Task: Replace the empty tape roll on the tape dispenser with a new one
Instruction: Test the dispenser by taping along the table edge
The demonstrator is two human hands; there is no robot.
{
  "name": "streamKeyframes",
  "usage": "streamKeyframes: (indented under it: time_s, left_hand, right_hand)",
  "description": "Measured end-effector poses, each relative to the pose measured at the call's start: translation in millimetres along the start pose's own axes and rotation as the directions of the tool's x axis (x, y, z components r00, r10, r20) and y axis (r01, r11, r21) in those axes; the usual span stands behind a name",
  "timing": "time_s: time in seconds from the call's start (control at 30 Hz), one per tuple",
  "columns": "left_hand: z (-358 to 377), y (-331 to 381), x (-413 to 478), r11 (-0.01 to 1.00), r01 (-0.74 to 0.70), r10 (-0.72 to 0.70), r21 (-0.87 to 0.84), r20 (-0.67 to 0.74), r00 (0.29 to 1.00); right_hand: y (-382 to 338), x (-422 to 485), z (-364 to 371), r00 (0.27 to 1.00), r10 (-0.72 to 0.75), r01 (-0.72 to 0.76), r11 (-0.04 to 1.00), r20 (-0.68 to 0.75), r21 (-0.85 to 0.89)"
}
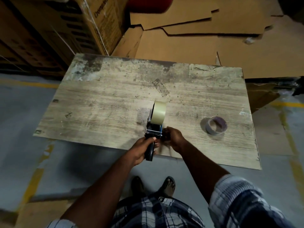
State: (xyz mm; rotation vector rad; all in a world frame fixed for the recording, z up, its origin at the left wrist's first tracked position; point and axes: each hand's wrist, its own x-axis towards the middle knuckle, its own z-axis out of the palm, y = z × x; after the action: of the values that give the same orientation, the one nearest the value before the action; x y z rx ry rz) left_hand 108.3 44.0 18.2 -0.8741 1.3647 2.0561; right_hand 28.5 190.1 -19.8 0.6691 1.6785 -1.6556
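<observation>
A hand-held tape dispenser (pixel 153 132) with a blue metal frame and black handle stands on the worn wooden table (pixel 107 99). A full beige tape roll (pixel 158 115) sits upright on its spindle. My left hand (pixel 144 149) grips the black handle at the table's near edge. My right hand (pixel 172 136) is at the dispenser's right side by the frame, fingers curled; blur hides whether it pinches tape. The empty roll (pixel 215 125), a thin greyish core, lies flat on the table to the right, apart from both hands.
Flattened cardboard sheets (pixel 205 30) lie beyond the table's far edge. Stacked printed cartons (pixel 65 27) rise at the back left. Grey floor with yellow lines (pixel 32 181) surrounds the table. My feet in sandals (pixel 167 186) are below.
</observation>
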Motion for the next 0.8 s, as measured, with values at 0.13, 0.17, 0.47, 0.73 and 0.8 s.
streamKeyframes:
  time_s: [0.13,0.17,0.47,0.73,0.8]
  left_hand:
    - [-0.6,0.4,-1.2,1.000,-0.017,0.016,-0.019,-0.046,0.999]
    - [-1.1,-0.9,-0.7,1.000,-0.022,0.022,-0.013,-0.068,0.997]
    - [7.0,-12.8,0.6,0.980,-0.101,0.139,0.174,-0.223,0.965]
    - [9.2,-20.6,-4.6,0.936,-0.142,0.246,0.323,-0.310,0.918]
    - [7.7,-20.6,-5.8,0.928,-0.142,0.256,0.344,-0.314,0.914]
  right_hand:
    - [-6.0,23.1,-1.0,0.923,-0.384,0.332,0.824,-0.021,-0.460]
    - [-9.4,24.6,0.1,0.899,-0.434,0.406,0.772,0.060,-0.489]
    - [-21.2,42.5,9.6,0.873,-0.372,0.485,0.590,0.315,-0.646]
    - [-17.8,47.0,-9.7,0.790,-0.412,0.546,0.138,0.454,-0.826]
    - [-18.7,54.0,-16.4,0.778,-0.377,0.558,0.048,0.502,-0.828]
